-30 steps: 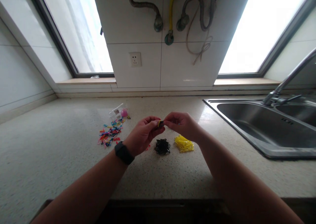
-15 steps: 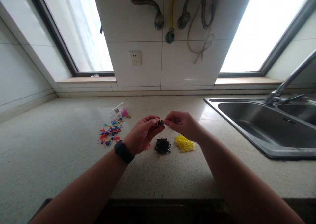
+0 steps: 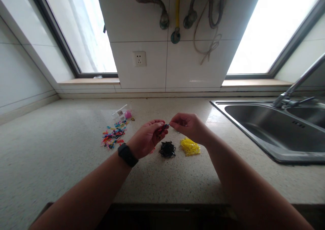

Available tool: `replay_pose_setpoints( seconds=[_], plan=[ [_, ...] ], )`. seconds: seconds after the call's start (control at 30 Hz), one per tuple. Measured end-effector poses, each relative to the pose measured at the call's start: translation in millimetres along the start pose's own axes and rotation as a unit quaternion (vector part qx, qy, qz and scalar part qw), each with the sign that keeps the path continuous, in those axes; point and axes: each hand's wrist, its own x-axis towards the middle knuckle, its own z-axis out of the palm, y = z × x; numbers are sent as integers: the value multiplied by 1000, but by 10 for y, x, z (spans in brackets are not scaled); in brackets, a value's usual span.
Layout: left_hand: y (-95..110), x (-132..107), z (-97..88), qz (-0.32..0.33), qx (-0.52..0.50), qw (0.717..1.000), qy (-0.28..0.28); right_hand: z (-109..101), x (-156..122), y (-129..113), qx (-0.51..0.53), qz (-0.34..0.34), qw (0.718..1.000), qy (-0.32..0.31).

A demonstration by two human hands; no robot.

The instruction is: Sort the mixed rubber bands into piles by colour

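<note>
My left hand (image 3: pixel 145 135), with a dark watch on its wrist, pinches a few black rubber bands (image 3: pixel 163 129) between thumb and fingers. Just to the right, the thumb and forefinger of my right hand (image 3: pixel 190 125) are pinched together at the end of this bunch. A tiny bluish bit shows at those fingertips, too small to name. Below the hands lies a pile of black rubber bands (image 3: pixel 167 150), with a pile of yellow rubber bands (image 3: pixel 190 146) to its right. A mixed-colour pile of rubber bands (image 3: pixel 113 137) spreads left of my left hand.
Behind the mixed pile are a clear plastic bag (image 3: pixel 119 113) and a round pink thing (image 3: pixel 128 114). A steel sink (image 3: pixel 254 132) with a tap (image 3: pixel 284 98) is set into the speckled counter (image 3: pixel 63 148) at right. A tiled wall with a socket (image 3: pixel 139 59) and hoses rises behind.
Yellow that showed among the black between my left fingers is out of sight now. My right fingertips have shifted very slightly; the piles look the same.
</note>
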Motion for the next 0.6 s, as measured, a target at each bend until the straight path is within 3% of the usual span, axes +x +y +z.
replay_pose_setpoints(
  seconds=[0.13,0.6],
  plan=[
    [-29,19,-26,0,7,1000,-23,10,0,19,-9,4,1000,-6],
    [-10,7,-11,17,20,1000,-13,-5,5,-39,-6,2,1000,11]
  ],
)
